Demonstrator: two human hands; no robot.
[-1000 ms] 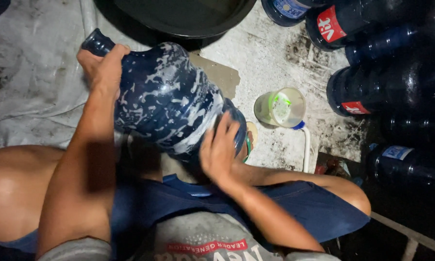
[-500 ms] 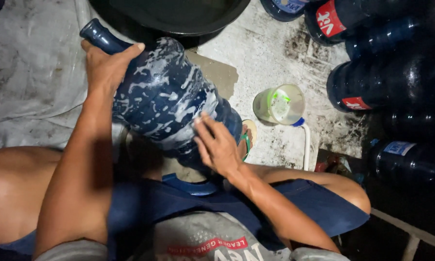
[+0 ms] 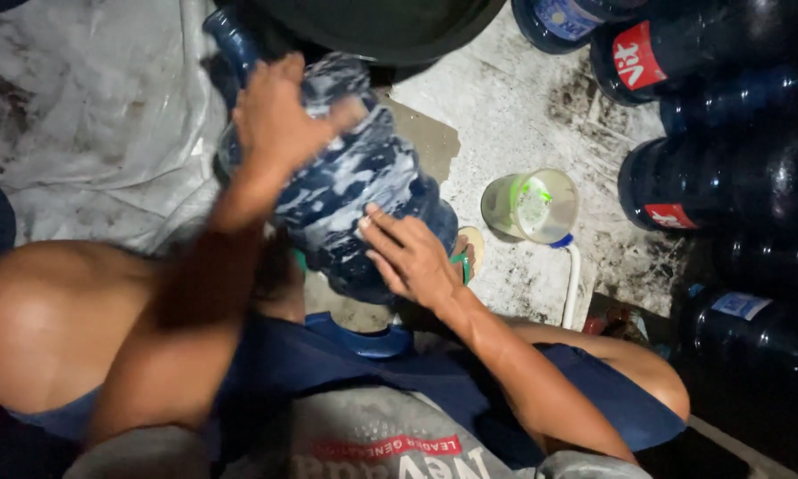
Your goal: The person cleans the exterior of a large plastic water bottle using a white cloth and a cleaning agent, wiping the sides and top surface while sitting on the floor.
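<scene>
Big blue water jug (image 3: 345, 186) held tilted over the person's lap, neck (image 3: 230, 35) pointing to about 11 o'clock, base down toward 5 o'clock. Suds streak its whole wall.

Left hand (image 3: 279, 115) on the upper shoulder of the jug, fingers (image 3: 341, 113) spread and pressed flat on the wet surface; a palm hold, not a wrap. Right hand (image 3: 412, 257) at the lower end, fingers apart and cupped against the base edge.

Change over the last second: the neck has swung up and away, now almost meeting the rim of the dark basin (image 3: 390, 31) at 12 o'clock; the left hand has slid from the neck down onto the shoulder; the foam pattern has shifted round. My reading: the jug is being rolled and shaken between the two hands, a wash in mid-course, not yet rinsed.

Around: clear plastic cup (image 3: 530, 206) on the wet concrete floor (image 3: 505, 115) at 3 o'clock, near the jug's base but apart. More dark jugs (image 3: 727, 186) crowded at 2 to 4 o'clock. Pale plastic sheet (image 3: 88, 133) at 9 to 10 o'clock. Blue cap-like ring (image 3: 363, 341) just below the jug, at 6 o'clock.
</scene>
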